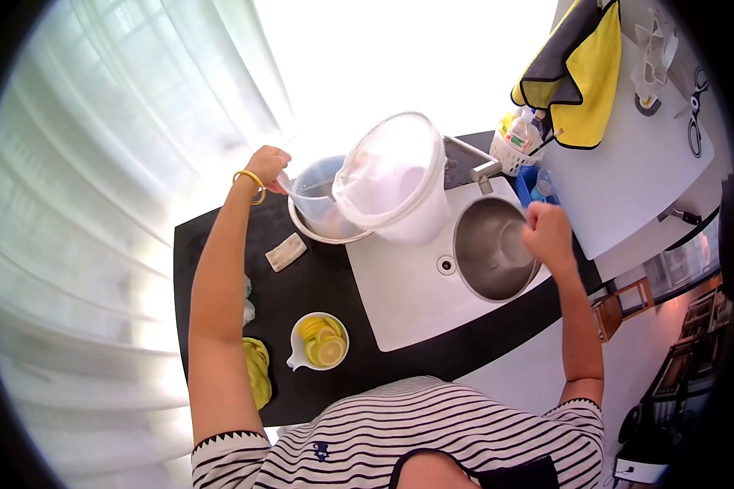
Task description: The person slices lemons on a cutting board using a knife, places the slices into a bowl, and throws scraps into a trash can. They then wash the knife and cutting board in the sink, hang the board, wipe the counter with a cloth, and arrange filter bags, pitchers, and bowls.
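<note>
My left hand [267,167] is closed round the handle of a clear plastic jug [311,181], which overlaps a white-rimmed bowl [334,238] on the counter. Beside the jug, a white bucket [422,213] lined with a pale mesh bag [383,175] stands at the sink's back left. Over the round steel sink basin [479,273], my right hand [549,236] forms a fist on a see-through, cup-like piece [514,246] hanging inside the basin. The fingers partly hide that piece, so I cannot tell its exact kind.
A white spouted bowl of lemon slices [322,342] sits near me, with a beige block [286,252] behind it. A green cloth [257,373] lies at left. Behind the sink are a faucet [483,169], a basket of bottles [514,151] and a yellow-grey towel [583,81].
</note>
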The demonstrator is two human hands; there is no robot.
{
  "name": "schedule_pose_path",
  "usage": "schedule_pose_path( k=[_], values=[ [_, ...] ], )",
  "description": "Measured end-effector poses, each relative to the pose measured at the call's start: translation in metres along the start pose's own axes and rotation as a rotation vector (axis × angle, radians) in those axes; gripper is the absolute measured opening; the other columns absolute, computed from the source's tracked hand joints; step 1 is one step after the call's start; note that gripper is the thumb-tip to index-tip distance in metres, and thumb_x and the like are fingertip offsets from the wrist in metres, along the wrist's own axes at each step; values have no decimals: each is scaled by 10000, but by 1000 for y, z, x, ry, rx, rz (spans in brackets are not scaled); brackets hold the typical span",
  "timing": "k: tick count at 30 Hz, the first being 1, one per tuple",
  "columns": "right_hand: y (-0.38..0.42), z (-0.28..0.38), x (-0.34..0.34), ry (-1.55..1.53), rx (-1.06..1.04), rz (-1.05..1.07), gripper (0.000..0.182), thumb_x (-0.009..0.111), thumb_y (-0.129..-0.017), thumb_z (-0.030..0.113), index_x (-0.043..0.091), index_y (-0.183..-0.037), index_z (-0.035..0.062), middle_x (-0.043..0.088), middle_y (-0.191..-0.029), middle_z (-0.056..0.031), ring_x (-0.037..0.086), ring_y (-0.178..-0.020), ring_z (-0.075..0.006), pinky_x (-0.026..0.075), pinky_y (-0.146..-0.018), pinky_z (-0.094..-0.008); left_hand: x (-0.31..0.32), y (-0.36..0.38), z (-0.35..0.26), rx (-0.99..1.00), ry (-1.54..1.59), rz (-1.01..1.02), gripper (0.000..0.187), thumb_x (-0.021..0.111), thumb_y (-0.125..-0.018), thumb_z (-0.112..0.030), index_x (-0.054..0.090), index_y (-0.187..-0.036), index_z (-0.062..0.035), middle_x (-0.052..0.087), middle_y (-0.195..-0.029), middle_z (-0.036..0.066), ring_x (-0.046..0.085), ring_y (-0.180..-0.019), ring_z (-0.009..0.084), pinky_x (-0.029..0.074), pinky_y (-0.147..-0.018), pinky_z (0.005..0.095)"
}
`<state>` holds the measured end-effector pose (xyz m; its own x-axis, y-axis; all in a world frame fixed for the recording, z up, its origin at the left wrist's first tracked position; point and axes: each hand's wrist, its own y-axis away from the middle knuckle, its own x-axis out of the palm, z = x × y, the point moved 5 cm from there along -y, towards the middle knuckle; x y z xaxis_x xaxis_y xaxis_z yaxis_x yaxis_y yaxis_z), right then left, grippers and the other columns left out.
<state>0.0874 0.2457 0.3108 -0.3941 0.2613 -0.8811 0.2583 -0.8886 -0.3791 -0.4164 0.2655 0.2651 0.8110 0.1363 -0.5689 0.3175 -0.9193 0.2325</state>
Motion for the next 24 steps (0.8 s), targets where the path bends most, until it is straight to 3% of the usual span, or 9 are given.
schedule_pose_path(
  k=[6,8,10,11,12,14,16,18,24],
  values=[
    [-65,67,-84,-46,-185,-174,149,554,-606,85,439,-556,6,476,-564,-192,484,-557,-377,346,-499,-453,-32,-1,9,-61,-171,212,422,461,-806,-110,531,-1219,-56,656,-916,159,661,-669,231,545,-527,332],
    [-94,93,-79,32,-345,-279,173,572,-597,142,462,-574,11,500,-621,-189,500,-624,-374,347,-545,-483,-37,-4,17,-93,-114,258,403,459,-838,-127,522,-1233,-76,652,-909,134,663,-674,221,530,-521,315],
    [-124,121,-48,-27,-392,-232,186,601,-622,205,558,-667,29,590,-762,-151,572,-767,-348,446,-688,-456,-41,2,19,-115,-118,240,377,452,-884,-158,512,-1251,-97,656,-915,109,670,-700,209,509,-520,294],
    [-135,137,-27,-159,-458,-326,174,606,-600,177,548,-637,17,552,-645,-171,558,-702,-367,438,-635,-461,-41,7,17,-113,-138,216,372,455,-891,-174,514,-1250,-97,657,-917,104,667,-709,203,502,-520,287],
    [-152,151,-7,-151,-387,-118,179,621,-630,181,610,-697,16,601,-679,-163,608,-745,-349,492,-684,-415,-40,12,16,-115,-156,195,367,458,-898,-190,516,-1248,-97,658,-919,98,664,-718,196,495,-520,279],
    [-173,178,32,-43,-353,121,178,633,-656,140,669,-766,5,655,-775,-172,660,-750,-291,528,-604,-359,-43,15,18,-83,-141,190,360,460,-904,-209,523,-1236,-86,659,-922,93,662,-723,192,483,-522,268],
    [-183,197,74,-115,-382,89,137,643,-665,93,685,-769,15,663,-792,-163,665,-776,-270,527,-586,-352,-42,17,17,-75,-169,176,356,459,-904,-211,526,-1228,-79,659,-922,92,661,-716,191,481,-520,266],
    [-185,218,108,-90,-404,214,109,649,-691,45,699,-785,63,672,-832,-113,664,-786,-240,503,-546,-318,-43,21,19,-68,-158,127,351,457,-905,-213,529,-1220,-73,659,-921,91,661,-709,191,479,-519,263],
    [-192,277,151,-173,-530,386,146,654,-654,185,666,-677,41,637,-667,-84,625,-633,-182,477,-512,-309,-38,9,17,-69,-182,103,304,451,-893,-161,544,-1165,-59,642,-882,100,647,-628,183,488,-483,260]
  ],
)
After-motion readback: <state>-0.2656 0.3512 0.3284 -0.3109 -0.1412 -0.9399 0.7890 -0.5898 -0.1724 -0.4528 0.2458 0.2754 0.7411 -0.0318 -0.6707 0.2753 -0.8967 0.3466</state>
